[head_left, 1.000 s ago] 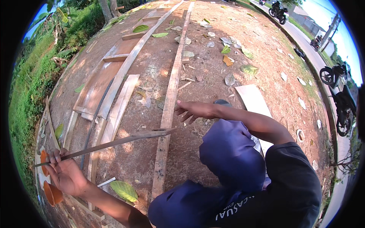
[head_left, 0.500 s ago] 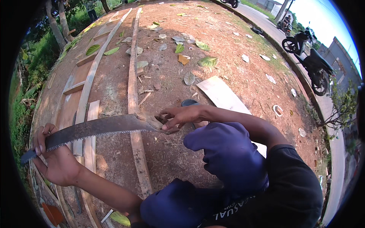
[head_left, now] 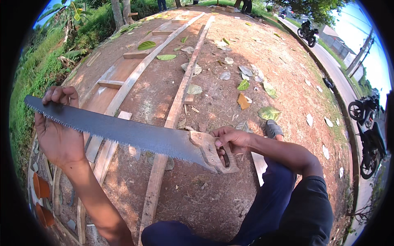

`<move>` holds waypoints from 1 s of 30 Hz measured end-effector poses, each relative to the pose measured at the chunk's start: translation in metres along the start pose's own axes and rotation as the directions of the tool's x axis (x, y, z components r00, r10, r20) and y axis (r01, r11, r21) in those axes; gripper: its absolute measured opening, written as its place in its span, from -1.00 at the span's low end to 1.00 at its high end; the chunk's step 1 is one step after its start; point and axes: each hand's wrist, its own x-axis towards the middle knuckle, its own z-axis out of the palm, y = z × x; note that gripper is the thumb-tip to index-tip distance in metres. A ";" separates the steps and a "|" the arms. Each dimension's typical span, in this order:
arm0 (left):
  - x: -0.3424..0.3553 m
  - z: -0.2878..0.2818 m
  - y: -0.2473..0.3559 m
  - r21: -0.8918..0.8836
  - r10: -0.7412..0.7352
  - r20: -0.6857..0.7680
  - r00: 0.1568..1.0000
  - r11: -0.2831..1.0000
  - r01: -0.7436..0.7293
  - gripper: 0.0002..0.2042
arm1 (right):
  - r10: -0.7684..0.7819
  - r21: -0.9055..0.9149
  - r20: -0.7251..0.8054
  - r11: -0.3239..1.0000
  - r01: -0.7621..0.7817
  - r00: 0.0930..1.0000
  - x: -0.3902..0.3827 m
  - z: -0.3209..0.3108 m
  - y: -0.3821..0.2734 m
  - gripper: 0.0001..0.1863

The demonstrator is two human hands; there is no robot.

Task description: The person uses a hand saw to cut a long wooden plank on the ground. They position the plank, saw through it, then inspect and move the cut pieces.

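A handsaw with a long dark blade [head_left: 123, 132] and a wooden handle [head_left: 208, 148] lies across the space in front of me, teeth facing down and towards me. My left hand [head_left: 61, 129] holds the blade near its narrow tip, fingers curled over the back edge and the palm behind the blade. On the right, my right hand [head_left: 234, 141] grips the handle, some fingers passing through its opening. Beneath the saw, apart from it, a long wooden strip [head_left: 180, 100] runs along the ground.
A ladder-like wooden frame [head_left: 143, 67] lies left of the strip. Orange pieces [head_left: 42, 186] are at the lower left. Large leaves [head_left: 270, 113] dot the reddish soil. A pale board [head_left: 258, 167] lies near my shoe [head_left: 273, 128]. Motorcycles [head_left: 371, 151] stand along the road at right.
The view has shifted, so the ground and frame appear farther right. The saw has turned to show its handle and blade side more fully. Both hands keep hold of it.
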 end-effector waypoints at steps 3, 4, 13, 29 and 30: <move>0.045 -0.048 -0.096 0.179 0.045 -0.250 0.967 0.984 0.000 -0.62 | -0.158 -0.055 -0.125 0.987 0.152 0.979 -0.017 -0.082 -0.055 -0.79; 0.059 -0.064 -0.138 0.294 0.098 -0.392 0.915 0.956 0.024 -0.55 | -0.212 0.004 -0.231 0.976 0.219 0.949 -0.019 -0.107 -0.066 -0.82; -0.104 -0.231 -0.475 0.348 0.152 -0.937 0.313 0.381 0.856 -0.71 | -0.021 0.525 -0.434 0.807 0.271 0.901 -0.056 -0.378 -0.025 -0.78; -0.021 -0.058 -0.416 -0.066 0.149 -0.972 0.180 -0.914 0.401 -0.67 | -0.335 0.463 -0.325 0.759 0.457 0.885 -0.011 -0.512 -0.106 -0.75; -0.022 -0.061 -0.411 -0.096 0.173 -0.969 0.178 -0.922 0.374 -0.67 | -0.305 0.459 -0.414 0.744 0.486 0.858 -0.015 -0.504 -0.100 -0.79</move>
